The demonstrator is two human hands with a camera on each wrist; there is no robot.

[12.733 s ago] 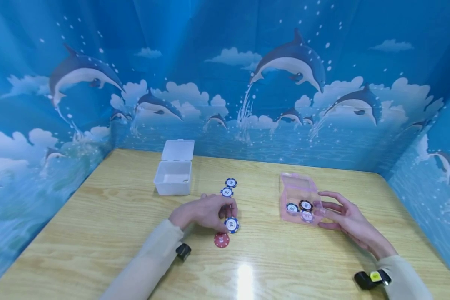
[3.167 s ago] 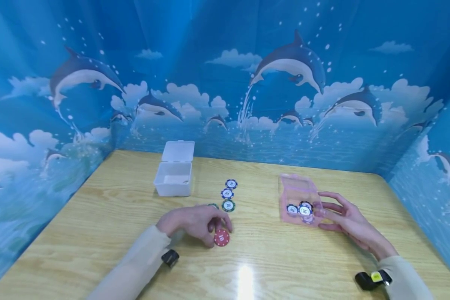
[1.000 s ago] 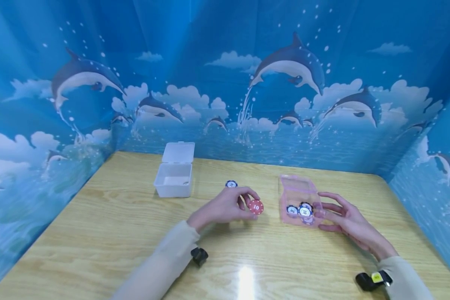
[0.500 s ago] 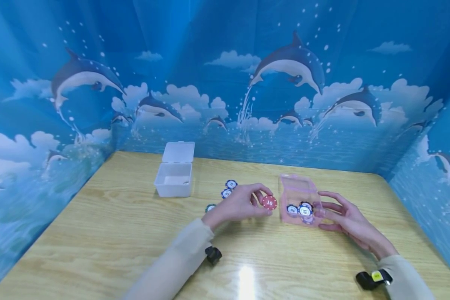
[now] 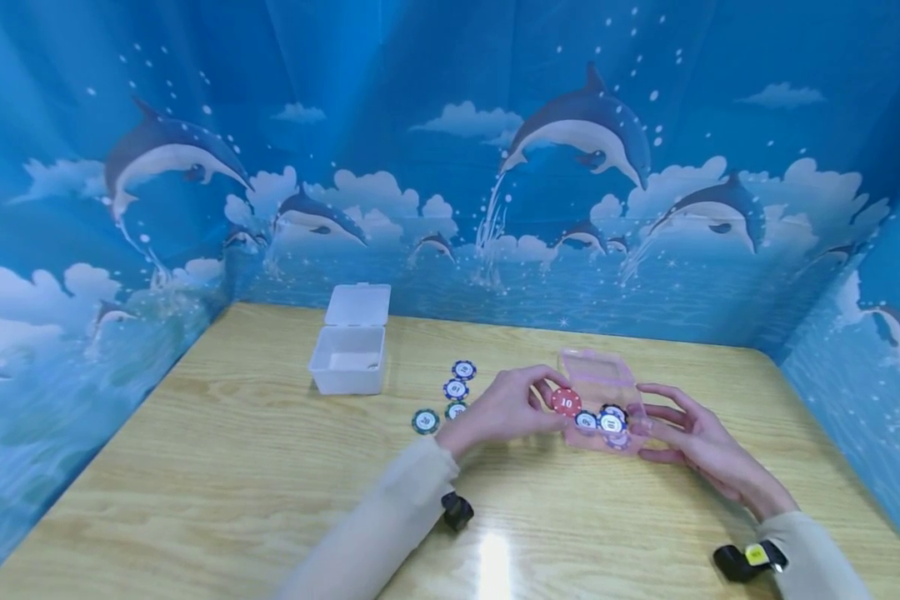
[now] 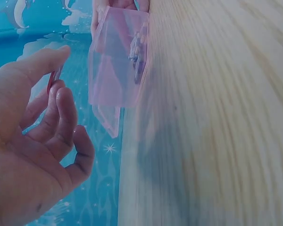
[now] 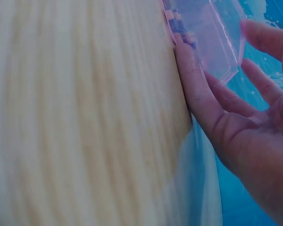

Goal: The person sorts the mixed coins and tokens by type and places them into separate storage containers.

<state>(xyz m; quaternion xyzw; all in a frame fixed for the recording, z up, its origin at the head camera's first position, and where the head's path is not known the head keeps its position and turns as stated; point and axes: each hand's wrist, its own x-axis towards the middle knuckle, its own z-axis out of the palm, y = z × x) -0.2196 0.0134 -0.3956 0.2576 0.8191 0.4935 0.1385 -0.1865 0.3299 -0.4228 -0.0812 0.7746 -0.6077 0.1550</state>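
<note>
My left hand (image 5: pixel 512 406) pinches a red poker chip (image 5: pixel 566 402) marked 10 between thumb and fingers. The chip overlaps the left side of an open pink see-through box (image 5: pixel 598 377); in the left wrist view its thin edge (image 6: pixel 54 80) shows, raised above the table. Several poker chips lie in the box, with a blue 10 chip (image 5: pixel 611 423) on top. My right hand (image 5: pixel 693 429) rests spread fingers against the box's right side. In the right wrist view, its fingertips touch the pink box wall (image 7: pixel 217 37).
Left of the pink box, two blue chips (image 5: pixel 463 370) and two green 20 chips (image 5: pixel 425 421) lie on the wooden table (image 5: pixel 255 467). One green chip is partly behind my left hand. Farther left stands a white plastic box (image 5: pixel 348 379), lid raised. A dolphin-print curtain (image 5: pixel 450 167) hangs behind.
My left hand picked the red chip off the table and carried it right to the pink box. A blue 10 chip joined the others in the box earlier. My right hand stayed put.
</note>
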